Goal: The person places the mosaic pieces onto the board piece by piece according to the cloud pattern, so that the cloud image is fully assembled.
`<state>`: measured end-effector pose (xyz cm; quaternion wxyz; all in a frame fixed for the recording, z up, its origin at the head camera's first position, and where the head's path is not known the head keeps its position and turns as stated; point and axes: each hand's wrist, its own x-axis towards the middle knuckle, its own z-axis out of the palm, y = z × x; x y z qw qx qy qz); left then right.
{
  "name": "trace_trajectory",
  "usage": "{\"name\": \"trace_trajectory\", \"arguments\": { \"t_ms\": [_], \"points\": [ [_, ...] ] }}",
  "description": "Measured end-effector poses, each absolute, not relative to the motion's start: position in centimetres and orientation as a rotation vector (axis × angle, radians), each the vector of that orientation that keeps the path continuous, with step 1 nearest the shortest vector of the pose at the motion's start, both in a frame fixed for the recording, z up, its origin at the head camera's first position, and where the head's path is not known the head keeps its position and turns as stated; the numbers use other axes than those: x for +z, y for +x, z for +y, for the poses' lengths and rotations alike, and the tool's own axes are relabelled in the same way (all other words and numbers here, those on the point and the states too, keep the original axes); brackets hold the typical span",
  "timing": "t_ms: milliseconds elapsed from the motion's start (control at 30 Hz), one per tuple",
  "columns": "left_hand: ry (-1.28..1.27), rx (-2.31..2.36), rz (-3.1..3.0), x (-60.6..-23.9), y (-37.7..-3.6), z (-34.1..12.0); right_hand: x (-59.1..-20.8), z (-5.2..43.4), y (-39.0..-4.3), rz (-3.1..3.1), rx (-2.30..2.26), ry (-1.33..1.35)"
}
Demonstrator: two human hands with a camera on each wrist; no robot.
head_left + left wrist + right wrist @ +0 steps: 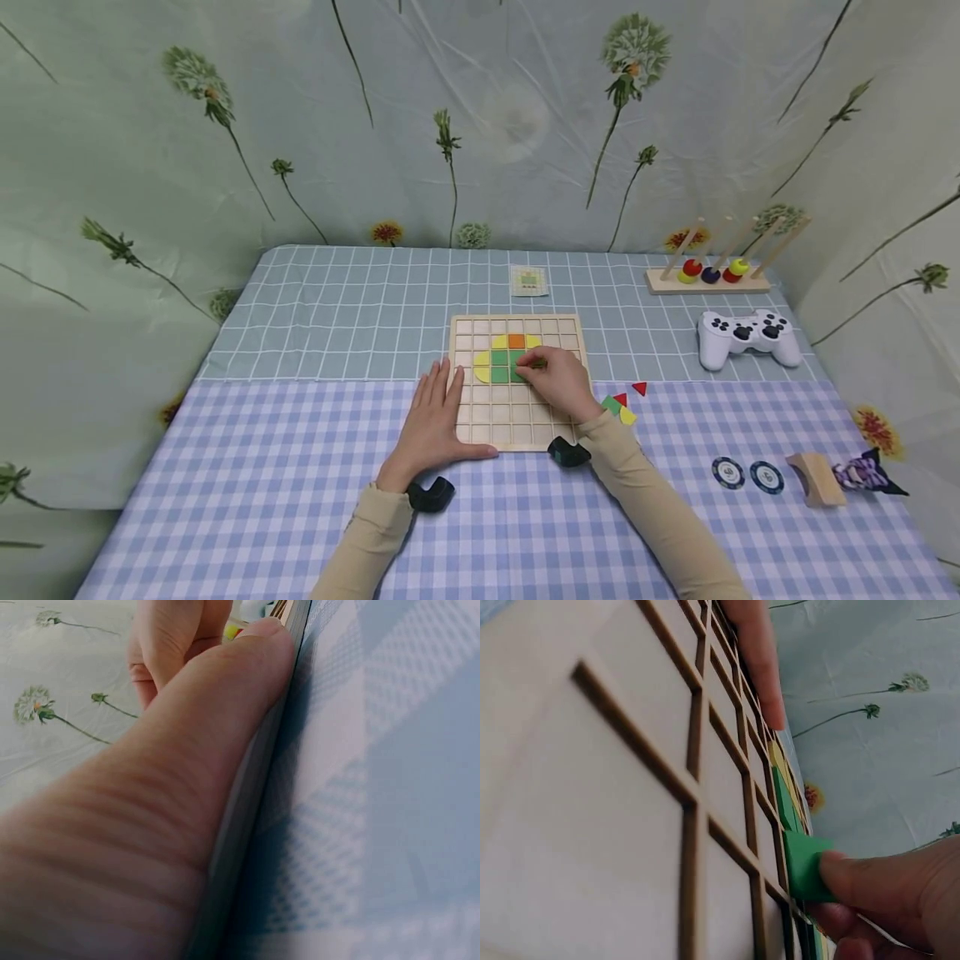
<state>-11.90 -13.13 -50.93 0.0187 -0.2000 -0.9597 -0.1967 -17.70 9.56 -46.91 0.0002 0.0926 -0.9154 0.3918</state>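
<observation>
My right grip (558, 379) pinches a green square tile (802, 862), probably light, stiff, best held edgewise; my left grip (431, 421) rests wide.

A pale wooden grid board (480, 429) is lying flat, a left hand (427, 429) resting at its left edge; an orange square (516, 341), green squares (499, 358) and yellow curved pieces (483, 374) are sitting in its cells. A right hand (558, 379) is pinching a green tile (804, 862) at the grid, while red triangles (640, 388), another green piece (612, 405) and a yellow piece (627, 416) are lying near its right edge.
</observation>
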Motion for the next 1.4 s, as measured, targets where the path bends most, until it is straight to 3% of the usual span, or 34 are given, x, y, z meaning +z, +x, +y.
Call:
{"name": "trace_trajectory", "arguments": {
  "t_ms": [567,1100,1400],
  "points": [
    [-0.609,-0.634,-3.006,-51.0,-11.7,-13.0,-47.0,10.7,-16.8,-2.887,1.060,0.457],
    [-0.621,-0.621,-2.981,-51.0,-12.1,-13.4,-45.1,20.5,-14.5,-3.071,1.028,0.261],
    [-0.622,-0.633,-2.984,-50.9,-11.7,-13.1,-45.5,22.4,-13.8,-3.173,1.046,0.281]
  ]
}}
